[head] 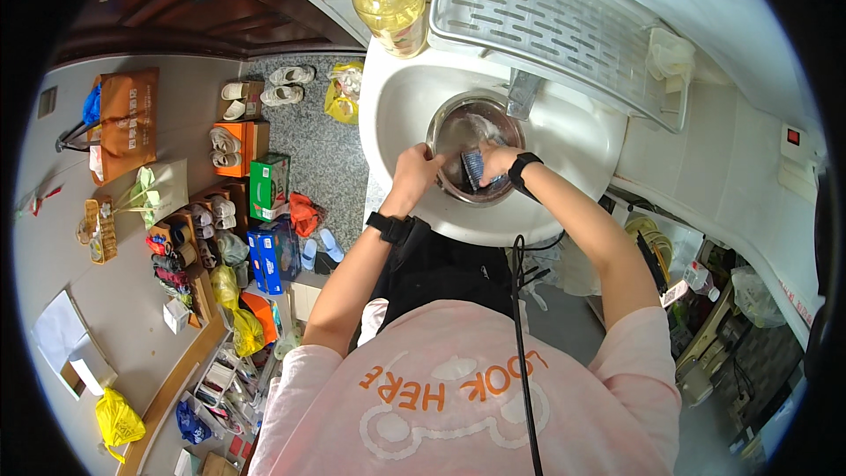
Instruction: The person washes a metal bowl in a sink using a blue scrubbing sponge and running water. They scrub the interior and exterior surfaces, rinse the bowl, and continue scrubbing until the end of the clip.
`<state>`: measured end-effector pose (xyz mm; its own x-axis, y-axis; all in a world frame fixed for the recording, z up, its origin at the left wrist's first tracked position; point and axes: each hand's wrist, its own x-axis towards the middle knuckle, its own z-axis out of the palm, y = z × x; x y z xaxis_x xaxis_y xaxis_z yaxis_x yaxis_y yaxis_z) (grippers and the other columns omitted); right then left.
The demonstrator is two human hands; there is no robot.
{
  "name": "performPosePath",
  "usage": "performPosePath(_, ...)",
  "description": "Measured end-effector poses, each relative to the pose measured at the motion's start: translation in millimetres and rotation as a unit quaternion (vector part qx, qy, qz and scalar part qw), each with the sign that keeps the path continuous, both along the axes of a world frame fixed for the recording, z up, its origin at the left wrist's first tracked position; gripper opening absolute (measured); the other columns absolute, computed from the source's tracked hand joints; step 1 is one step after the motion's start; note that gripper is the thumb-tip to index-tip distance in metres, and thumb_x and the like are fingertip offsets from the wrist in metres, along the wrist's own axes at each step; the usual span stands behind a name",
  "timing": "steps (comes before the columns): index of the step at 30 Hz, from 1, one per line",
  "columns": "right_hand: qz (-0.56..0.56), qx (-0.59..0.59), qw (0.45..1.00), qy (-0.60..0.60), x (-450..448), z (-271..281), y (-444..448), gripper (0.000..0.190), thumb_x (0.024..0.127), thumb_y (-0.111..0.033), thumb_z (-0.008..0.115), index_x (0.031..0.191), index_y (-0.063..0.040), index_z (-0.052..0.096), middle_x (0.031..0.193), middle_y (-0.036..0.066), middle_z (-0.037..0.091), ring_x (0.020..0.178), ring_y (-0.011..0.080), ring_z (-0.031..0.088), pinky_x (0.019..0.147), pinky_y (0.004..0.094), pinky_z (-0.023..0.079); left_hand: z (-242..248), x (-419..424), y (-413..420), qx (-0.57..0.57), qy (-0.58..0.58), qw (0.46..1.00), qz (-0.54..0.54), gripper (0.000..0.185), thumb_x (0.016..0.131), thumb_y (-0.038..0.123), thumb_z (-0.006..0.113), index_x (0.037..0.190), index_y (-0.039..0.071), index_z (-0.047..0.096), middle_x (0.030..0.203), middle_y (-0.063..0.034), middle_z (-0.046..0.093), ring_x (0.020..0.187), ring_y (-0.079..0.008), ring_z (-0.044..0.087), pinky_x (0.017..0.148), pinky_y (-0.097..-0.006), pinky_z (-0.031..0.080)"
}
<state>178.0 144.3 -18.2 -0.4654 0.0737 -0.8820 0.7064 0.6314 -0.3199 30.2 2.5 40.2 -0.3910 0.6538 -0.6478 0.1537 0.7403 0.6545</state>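
Observation:
A round stainless steel pot (452, 120) sits in the white washbasin (562, 175), below the square metal faucet (524, 94). My left hand (418, 173) grips the pot's rim on its left side. Inside the pot, my right hand (497, 160) holds a blue-and-white checked scrubbing cloth or sponge (472, 168) against the inner surface. White foam or running water shows near the far side of the pot, under the faucet. My right fingers partly hide the cloth.
A yellow liquid soap bottle (396, 13) with a red pump stands at the basin's back left corner. A slotted clear plastic rack (529, 20) overhangs the basin's back. One black cable (522, 357) hangs down my front. Shoes and boxes (269, 185) line the left floor.

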Motion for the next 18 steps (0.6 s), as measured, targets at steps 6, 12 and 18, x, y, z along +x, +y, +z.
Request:
performPosePath(6, 0.1, -0.066, 0.993, -0.017, 18.6, 37.5, -15.6, 0.074, 0.074, -0.055, 0.069, 0.129, -0.007, 0.056, 0.141, 0.014, 0.044, 0.13, 0.0374, 0.038, 0.104, 0.0456, 0.035, 12.5, 10.6, -20.8, 0.048, 0.12, 0.992, -0.009, 0.029, 0.083, 0.022, 0.065, 0.086, -0.007, 0.062, 0.07, -0.0194, 0.065, 0.062, -0.0296, 0.064, 0.061, -0.0392, 0.049)
performPosePath(12, 0.038, 0.145, 0.975, 0.164, 64.5, 56.6, -40.2, 0.061, 0.067, -0.039, 0.075, 0.116, -0.005, 0.061, 0.12, 0.014, 0.049, 0.118, 0.0311, 0.038, 0.097, 0.0507, 0.032, 21.4, 14.4, -30.9, 0.025, 0.114, 0.993, -0.003, 0.03, 0.083, 0.022, 0.065, 0.087, -0.007, 0.063, 0.069, -0.0198, 0.064, 0.063, -0.0292, 0.064, 0.061, -0.0394, 0.049)
performPosePath(18, -0.239, 0.201, 0.893, 0.324, 94.4, 42.4, -31.9, 0.034, 0.072, -0.021, 0.071, 0.097, -0.001, 0.062, 0.097, 0.014, 0.057, 0.096, 0.0292, 0.052, 0.076, 0.0406, 0.046, 22.2, 20.3, -21.6, 0.045, 0.138, 0.989, -0.036, 0.026, 0.081, 0.019, 0.065, 0.08, -0.007, 0.061, 0.07, -0.0251, 0.063, 0.067, -0.0397, 0.063, 0.065, -0.0442, 0.049)
